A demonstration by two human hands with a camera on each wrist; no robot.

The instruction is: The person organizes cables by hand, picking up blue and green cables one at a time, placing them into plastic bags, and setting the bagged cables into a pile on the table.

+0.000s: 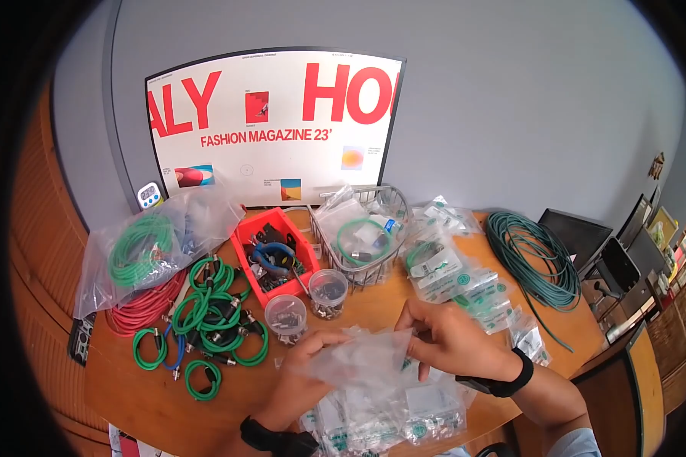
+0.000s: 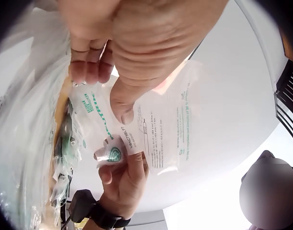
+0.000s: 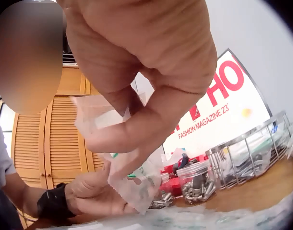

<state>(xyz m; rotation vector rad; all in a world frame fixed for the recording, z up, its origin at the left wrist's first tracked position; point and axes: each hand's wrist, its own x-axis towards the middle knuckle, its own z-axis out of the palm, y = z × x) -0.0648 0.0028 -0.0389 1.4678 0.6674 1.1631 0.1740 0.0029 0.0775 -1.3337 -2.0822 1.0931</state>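
Note:
A clear plastic bag (image 1: 366, 359) with green print is held up between both hands, above a pile of similar flat bags (image 1: 434, 411). My left hand (image 1: 301, 381) grips its left side; in the left wrist view the thumb of the left hand (image 2: 146, 43) presses on the printed face (image 2: 101, 112). My right hand (image 1: 453, 343) pinches the bag's upper right edge with thumb and curled fingers. In the right wrist view the right hand (image 3: 146, 81) covers part of the bag (image 3: 139, 187). Whether anything lies inside the bag, I cannot tell.
Green cable loops (image 1: 206, 305) lie at left beside a large bag of cable (image 1: 141, 251). Behind the hands stand a red bin (image 1: 307, 255) with tools, two small tubs (image 1: 286, 318) and a wire basket (image 1: 324, 251). More bags (image 1: 472, 293) and a dark cable coil (image 1: 530, 259) lie right.

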